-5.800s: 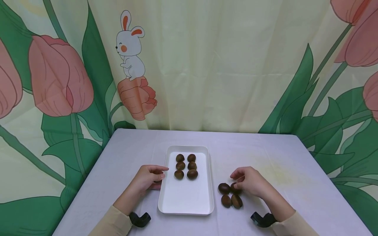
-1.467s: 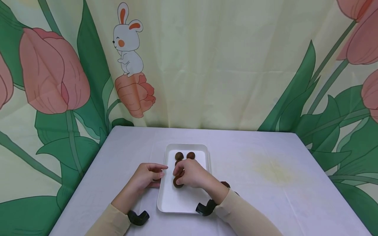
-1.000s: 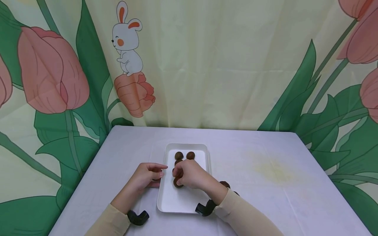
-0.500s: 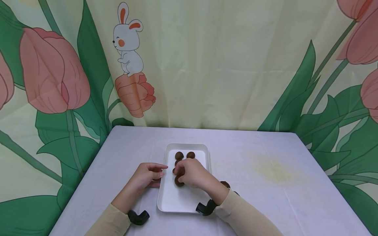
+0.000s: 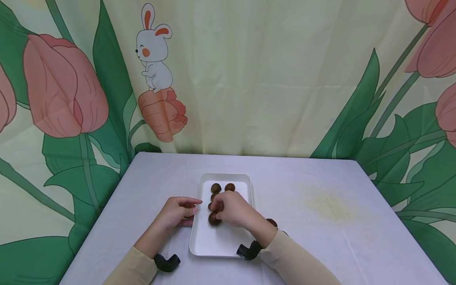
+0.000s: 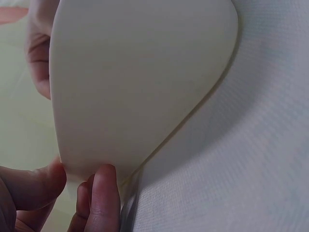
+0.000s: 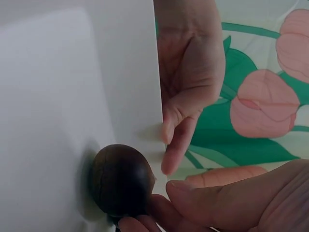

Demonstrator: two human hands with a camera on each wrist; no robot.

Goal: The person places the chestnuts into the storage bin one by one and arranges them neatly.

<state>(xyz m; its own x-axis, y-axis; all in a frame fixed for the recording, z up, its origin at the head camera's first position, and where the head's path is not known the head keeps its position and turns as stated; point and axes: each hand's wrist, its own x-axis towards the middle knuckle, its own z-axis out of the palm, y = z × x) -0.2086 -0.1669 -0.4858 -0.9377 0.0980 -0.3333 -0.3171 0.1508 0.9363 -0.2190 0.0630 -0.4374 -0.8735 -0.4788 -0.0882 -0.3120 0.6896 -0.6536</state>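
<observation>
Two hands at a white tray (image 5: 210,243) on a cloth-covered table (image 5: 310,178). The left hand (image 5: 177,213), at the tray's 9 o'clock, rests extended fingertips against the rim. The right hand (image 5: 233,209) bends over the tray, its fingers touching a brown chestnut (image 5: 213,219) that lies inside, left of centre toward 8 o'clock; whether they pinch it cannot be told. Further chestnuts (image 5: 215,188) occupy 11 to 1 o'clock; two outer chestnuts (image 5: 271,222), partly hidden by the right sleeve (image 5: 295,257), lie beyond the tray between 3 and 4 o'clock.

Head view forward-down, wrist close-ups, tray (image 5: 213,240) shared
</observation>
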